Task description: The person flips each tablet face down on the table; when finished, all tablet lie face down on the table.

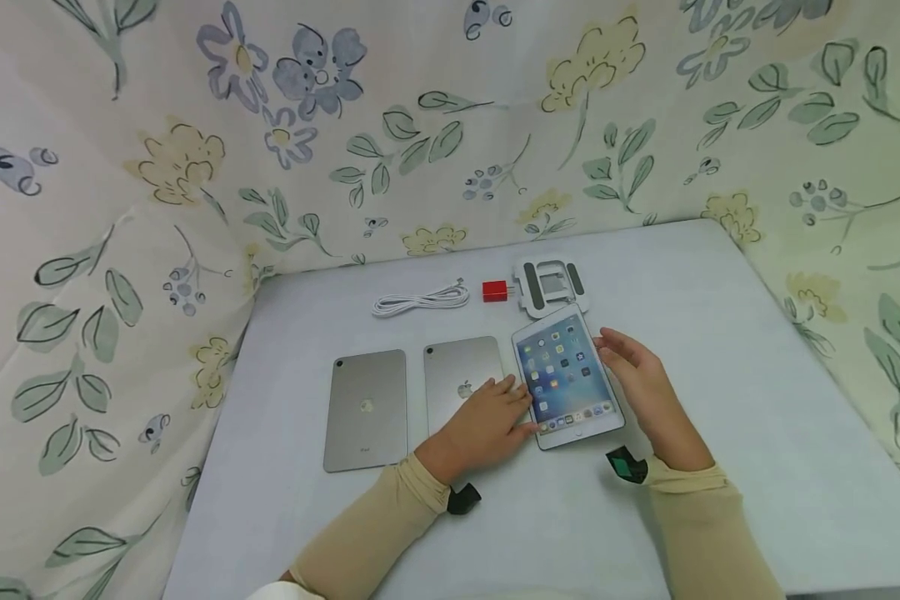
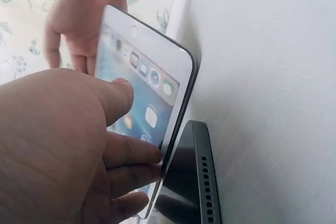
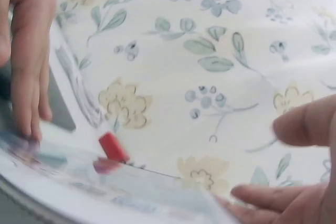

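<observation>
A white-framed tablet point(image 1: 567, 375) with its lit-looking screen of app icons faces up, tilted in the left wrist view. My left hand point(image 1: 489, 417) reaches across from the left, its fingertips right at the tablet's left edge and its thumb by the lower corner. Along the opposite edge, my right hand point(image 1: 640, 379) has its fingers near the upper side, with the thumb held apart from them in the right wrist view. Under my left hand lies a silver tablet point(image 1: 450, 358), back up, partly covered. Another grey tablet point(image 1: 365, 417) lies back up farther left.
Behind the tablets lie a coiled white cable point(image 1: 420, 302), a red charger plug point(image 1: 495, 291) and a white folding stand point(image 1: 528, 287), which the white-framed tablet's top edge overlaps. The white table point(image 1: 757, 400) meets a floral curtain point(image 1: 450, 125) at its back.
</observation>
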Action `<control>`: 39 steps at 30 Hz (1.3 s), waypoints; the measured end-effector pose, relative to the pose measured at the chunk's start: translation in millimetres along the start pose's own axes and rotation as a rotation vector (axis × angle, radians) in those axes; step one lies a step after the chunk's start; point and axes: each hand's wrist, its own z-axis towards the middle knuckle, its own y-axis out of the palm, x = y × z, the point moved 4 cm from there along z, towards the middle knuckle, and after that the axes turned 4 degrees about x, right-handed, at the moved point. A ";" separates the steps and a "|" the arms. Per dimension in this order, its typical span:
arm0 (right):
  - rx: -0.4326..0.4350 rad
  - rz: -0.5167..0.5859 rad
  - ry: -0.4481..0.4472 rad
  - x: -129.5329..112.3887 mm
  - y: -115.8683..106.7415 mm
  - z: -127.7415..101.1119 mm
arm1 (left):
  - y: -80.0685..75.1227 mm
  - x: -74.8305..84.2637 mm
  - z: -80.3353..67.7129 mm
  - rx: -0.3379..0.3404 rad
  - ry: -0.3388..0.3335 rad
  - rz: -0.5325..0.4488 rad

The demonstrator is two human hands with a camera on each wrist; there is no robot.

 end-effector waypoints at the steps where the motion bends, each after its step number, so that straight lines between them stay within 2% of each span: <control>1: -0.015 0.058 -0.031 -1.7 0.8 -0.8 | -0.2 -1.3 0.2 0.002 -0.002 -0.011; 4: -0.097 0.204 -0.146 -7.7 6.6 -4.1 | -3.4 -4.3 0.1 0.020 -0.009 -0.046; 7: -0.178 0.298 -0.246 -13.2 16.9 -9.6 | -8.1 -6.1 0.0 0.046 -0.018 -0.079; 14: -0.335 0.422 -0.365 -20.5 39.5 -20.4 | -31.9 -6.8 -1.1 0.224 0.069 -0.232; 18: -0.423 0.439 -0.411 -21.0 49.7 -24.5 | -49.6 -11.1 -5.6 0.341 0.054 -0.336; 21: -0.465 0.389 -0.419 -17.7 58.1 -26.4 | -61.1 -17.4 -9.5 0.424 -0.008 -0.385; 23: -0.489 0.355 -0.416 -14.5 63.9 -26.4 | -66.1 -22.6 -11.9 0.455 -0.072 -0.405; 26: -0.509 0.302 -0.395 -10.1 71.3 -25.9 | -71.5 -30.3 -15.6 0.474 -0.155 -0.448; 28: -0.512 0.261 -0.375 -7.3 75.8 -24.9 | -74.4 -35.3 -17.4 0.473 -0.184 -0.472; 32: -0.495 0.135 -0.266 1.2 82.9 -22.4 | -80.9 -44.6 -19.7 0.453 -0.179 -0.504; 35: -0.451 -0.003 -0.178 9.0 86.0 -20.4 | -86.2 -50.8 -21.0 0.405 -0.176 -0.518; 39: -0.416 -0.181 -0.143 16.8 88.1 -19.6 | -92.3 -56.4 -24.5 0.319 -0.240 -0.533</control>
